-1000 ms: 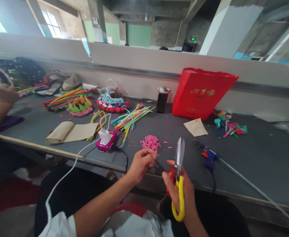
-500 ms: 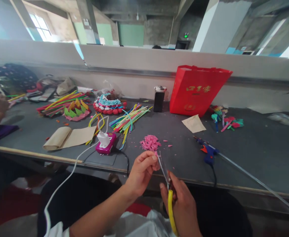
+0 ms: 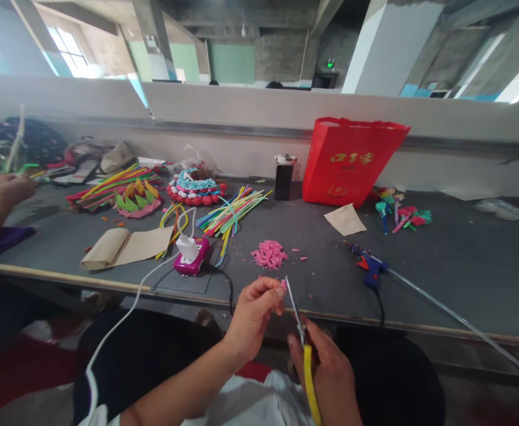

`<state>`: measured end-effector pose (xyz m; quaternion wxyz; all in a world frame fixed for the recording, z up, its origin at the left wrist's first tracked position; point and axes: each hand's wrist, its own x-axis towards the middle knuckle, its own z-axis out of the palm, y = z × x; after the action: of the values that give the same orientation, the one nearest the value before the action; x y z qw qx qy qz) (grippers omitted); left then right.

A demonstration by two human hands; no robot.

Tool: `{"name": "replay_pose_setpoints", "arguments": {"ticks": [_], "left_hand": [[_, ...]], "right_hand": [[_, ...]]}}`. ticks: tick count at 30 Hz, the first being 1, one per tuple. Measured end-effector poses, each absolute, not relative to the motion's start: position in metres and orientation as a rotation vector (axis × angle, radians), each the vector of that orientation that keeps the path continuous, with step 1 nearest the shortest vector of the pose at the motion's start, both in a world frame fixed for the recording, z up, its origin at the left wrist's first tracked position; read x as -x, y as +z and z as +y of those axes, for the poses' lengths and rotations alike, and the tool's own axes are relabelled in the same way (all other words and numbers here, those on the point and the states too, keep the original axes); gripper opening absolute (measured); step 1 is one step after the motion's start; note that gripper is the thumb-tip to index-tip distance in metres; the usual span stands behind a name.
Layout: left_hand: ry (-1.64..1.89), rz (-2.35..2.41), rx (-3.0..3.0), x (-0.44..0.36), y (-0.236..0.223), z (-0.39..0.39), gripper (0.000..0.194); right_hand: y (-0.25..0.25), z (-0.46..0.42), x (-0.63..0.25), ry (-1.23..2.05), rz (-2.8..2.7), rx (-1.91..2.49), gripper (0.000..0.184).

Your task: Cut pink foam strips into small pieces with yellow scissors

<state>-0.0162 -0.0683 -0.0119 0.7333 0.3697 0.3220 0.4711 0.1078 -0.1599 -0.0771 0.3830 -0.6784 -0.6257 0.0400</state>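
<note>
My left hand (image 3: pixel 255 313) pinches a small pink piece (image 3: pixel 284 285) between thumb and fingertips, just in front of the table edge. What it is made of is too small to tell. Around the yellow-handled scissors (image 3: pixel 309 373) my right hand (image 3: pixel 328 367) is closed. Their blades look nearly together, with the tips right beside the pink piece. A small heap of pink snippets (image 3: pixel 269 254) lies on the dark table (image 3: pixel 250 290) beyond my hands, and a few loose bits are scattered around it.
To the right lie a blue glue gun (image 3: pixel 370 269) and a brown paper square (image 3: pixel 345 219). Behind stand a red bag (image 3: pixel 352 163) and a bottle (image 3: pixel 283 179). Leftward are a purple power block (image 3: pixel 192 260), a paper roll (image 3: pixel 108 248), colored sticks (image 3: pixel 232 213) and a co-worker's hand (image 3: pixel 8 192).
The scissor blades have come closer together, and my left hand has shifted slightly down. At the far left the co-worker's hands have moved into view, with a green strip.
</note>
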Motion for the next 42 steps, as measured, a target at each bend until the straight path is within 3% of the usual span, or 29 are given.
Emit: {"name": "replay_pose_setpoints", "arguments": {"ticks": [8,25,42], "left_hand": [[1.029,0.673,-0.734,0.019,-0.012,-0.075,0.013],[1.034,0.643,-0.65,0.012,-0.015,-0.085,0.011],[1.034,0.657,-0.559,0.01,-0.018,-0.088,0.013]], "right_hand": [[-0.079,-0.164,-0.105,0.196,-1.639,1.686,0.036],[-0.098,-0.171,-0.103,0.023,-1.591,1.616,0.03],[-0.085,-0.17,-0.093,0.054,-1.557,1.591,0.031]]}}
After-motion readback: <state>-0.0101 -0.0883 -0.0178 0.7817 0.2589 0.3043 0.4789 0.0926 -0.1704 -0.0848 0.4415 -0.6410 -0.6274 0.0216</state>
